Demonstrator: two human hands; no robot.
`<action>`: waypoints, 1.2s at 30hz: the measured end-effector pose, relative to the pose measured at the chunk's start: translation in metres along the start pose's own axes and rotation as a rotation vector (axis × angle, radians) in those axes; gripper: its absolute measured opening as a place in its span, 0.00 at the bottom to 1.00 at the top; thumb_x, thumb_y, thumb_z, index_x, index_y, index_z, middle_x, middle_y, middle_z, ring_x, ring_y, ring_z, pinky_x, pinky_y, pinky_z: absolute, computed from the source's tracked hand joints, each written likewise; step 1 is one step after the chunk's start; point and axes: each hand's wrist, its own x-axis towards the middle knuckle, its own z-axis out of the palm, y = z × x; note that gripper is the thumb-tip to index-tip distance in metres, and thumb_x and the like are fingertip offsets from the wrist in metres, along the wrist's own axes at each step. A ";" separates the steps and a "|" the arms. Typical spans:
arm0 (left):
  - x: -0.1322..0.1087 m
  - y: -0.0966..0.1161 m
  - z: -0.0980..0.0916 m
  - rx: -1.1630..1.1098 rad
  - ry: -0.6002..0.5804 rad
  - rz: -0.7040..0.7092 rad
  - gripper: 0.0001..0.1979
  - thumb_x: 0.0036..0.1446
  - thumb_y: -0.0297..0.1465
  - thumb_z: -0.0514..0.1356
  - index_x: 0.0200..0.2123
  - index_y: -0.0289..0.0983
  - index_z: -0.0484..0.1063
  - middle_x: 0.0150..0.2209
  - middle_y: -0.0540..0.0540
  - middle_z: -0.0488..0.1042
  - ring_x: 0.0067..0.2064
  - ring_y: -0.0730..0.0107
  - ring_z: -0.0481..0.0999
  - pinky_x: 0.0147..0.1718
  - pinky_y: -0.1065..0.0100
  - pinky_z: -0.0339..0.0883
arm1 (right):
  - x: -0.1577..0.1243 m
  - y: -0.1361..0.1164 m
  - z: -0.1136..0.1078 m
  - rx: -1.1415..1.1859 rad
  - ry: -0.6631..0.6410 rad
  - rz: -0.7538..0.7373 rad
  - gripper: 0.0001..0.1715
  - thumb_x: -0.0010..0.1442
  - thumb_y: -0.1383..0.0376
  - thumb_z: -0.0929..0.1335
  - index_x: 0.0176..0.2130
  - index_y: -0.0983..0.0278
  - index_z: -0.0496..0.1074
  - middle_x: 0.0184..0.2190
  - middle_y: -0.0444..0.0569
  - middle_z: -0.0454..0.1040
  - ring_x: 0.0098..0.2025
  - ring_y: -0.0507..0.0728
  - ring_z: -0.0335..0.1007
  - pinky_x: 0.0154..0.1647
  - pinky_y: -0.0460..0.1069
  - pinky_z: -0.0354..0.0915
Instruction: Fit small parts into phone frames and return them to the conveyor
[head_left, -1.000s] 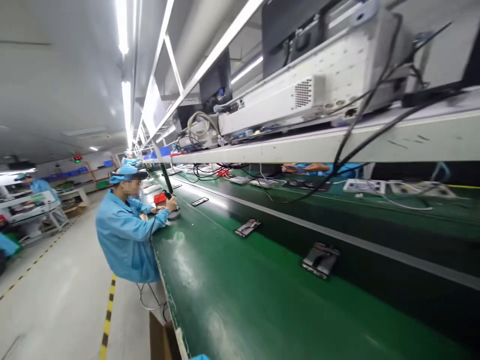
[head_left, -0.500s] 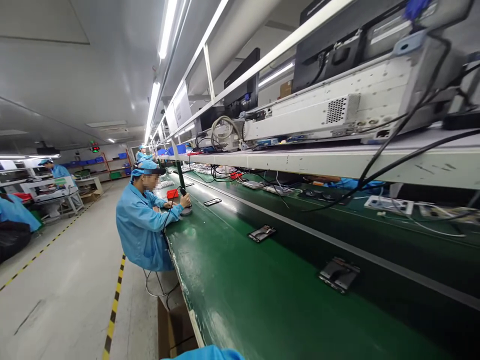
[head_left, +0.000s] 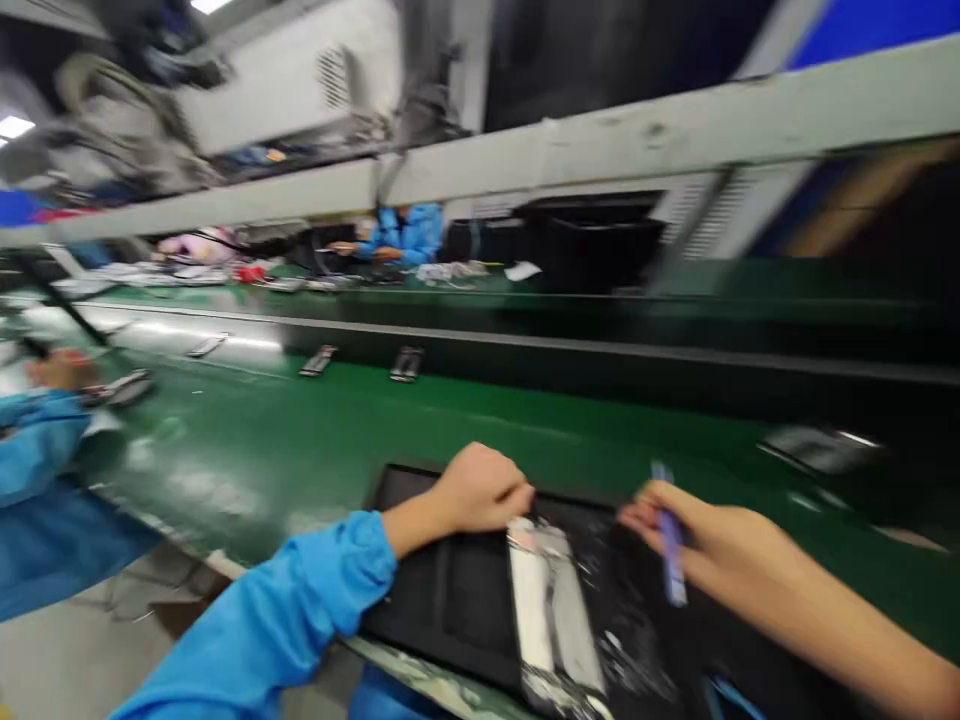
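A silver, phone-like device [head_left: 531, 600] with two long pale sections lies on a black tray [head_left: 465, 590] at the bench's front edge. My left hand [head_left: 480, 490] is closed at the device's upper end. Its fingertips are turned away, and what they pinch is hidden. To the right of the device, my right hand [head_left: 679, 525] holds a slim blue-violet tool [head_left: 672, 560] between thumb and fingers, upright and blurred by motion. Clear crinkled film [head_left: 630, 660] lies on the tray between the device and my right hand.
Several flat devices lie along the green bench [head_left: 330, 430], including a dark one [head_left: 821, 448] at the right. A shelf beam [head_left: 600, 145] runs above. At the left a co-worker's hand [head_left: 64, 370] is near another device; a person in blue [head_left: 409, 235] sits opposite.
The view has swung right and down from along the bench to the tray. Both my hands, the silver device and the blue-violet tool have come into sight.
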 end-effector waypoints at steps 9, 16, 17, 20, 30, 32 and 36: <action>-0.008 0.036 0.013 -0.242 0.073 0.222 0.14 0.66 0.32 0.48 0.31 0.37 0.69 0.30 0.46 0.74 0.36 0.68 0.72 0.42 0.62 0.61 | -0.034 -0.015 0.008 -0.014 -0.154 0.104 0.07 0.60 0.70 0.61 0.35 0.58 0.64 0.32 0.48 0.77 0.35 0.60 0.75 0.36 0.51 0.65; -0.011 0.053 0.010 -0.352 -0.149 0.450 0.18 0.64 0.41 0.55 0.50 0.35 0.69 0.50 0.39 0.75 0.56 0.56 0.70 0.59 0.54 0.57 | -0.016 0.022 0.012 0.366 -0.080 0.338 0.24 0.66 0.44 0.61 0.33 0.59 0.66 0.20 0.45 0.72 0.22 0.57 0.68 0.27 0.50 0.62; -0.012 0.055 0.011 -0.350 -0.179 0.474 0.21 0.64 0.43 0.55 0.51 0.35 0.69 0.50 0.39 0.74 0.58 0.55 0.69 0.61 0.52 0.55 | -0.014 0.027 0.013 0.529 -0.097 0.390 0.30 0.67 0.40 0.55 0.36 0.60 0.68 0.18 0.45 0.70 0.20 0.56 0.65 0.25 0.50 0.61; -0.016 0.057 0.014 -0.351 -0.216 0.503 0.26 0.63 0.48 0.54 0.53 0.33 0.69 0.50 0.37 0.74 0.58 0.51 0.68 0.63 0.48 0.52 | -0.014 0.038 0.017 0.721 -0.101 0.485 0.42 0.68 0.39 0.48 0.39 0.63 0.74 0.17 0.44 0.65 0.19 0.54 0.59 0.22 0.49 0.58; -0.017 0.055 0.010 -0.164 -0.389 0.594 0.27 0.65 0.37 0.54 0.64 0.33 0.59 0.61 0.31 0.66 0.65 0.41 0.61 0.60 0.38 0.56 | -0.018 0.052 0.015 0.639 -0.190 0.649 0.24 0.58 0.46 0.70 0.35 0.65 0.74 0.25 0.46 0.71 0.26 0.53 0.65 0.27 0.48 0.63; -0.014 0.056 0.010 -0.156 -0.336 0.582 0.23 0.66 0.36 0.55 0.62 0.34 0.63 0.58 0.34 0.70 0.62 0.44 0.64 0.60 0.41 0.57 | -0.017 0.055 0.017 0.679 -0.206 0.690 0.25 0.58 0.44 0.69 0.33 0.65 0.73 0.22 0.44 0.69 0.24 0.53 0.66 0.26 0.48 0.64; -0.014 0.057 0.012 -0.145 -0.238 0.562 0.21 0.66 0.37 0.57 0.59 0.36 0.66 0.55 0.37 0.72 0.61 0.48 0.67 0.61 0.45 0.57 | -0.018 0.057 0.021 0.722 -0.178 0.718 0.26 0.57 0.44 0.70 0.32 0.64 0.72 0.24 0.45 0.70 0.24 0.53 0.68 0.25 0.48 0.68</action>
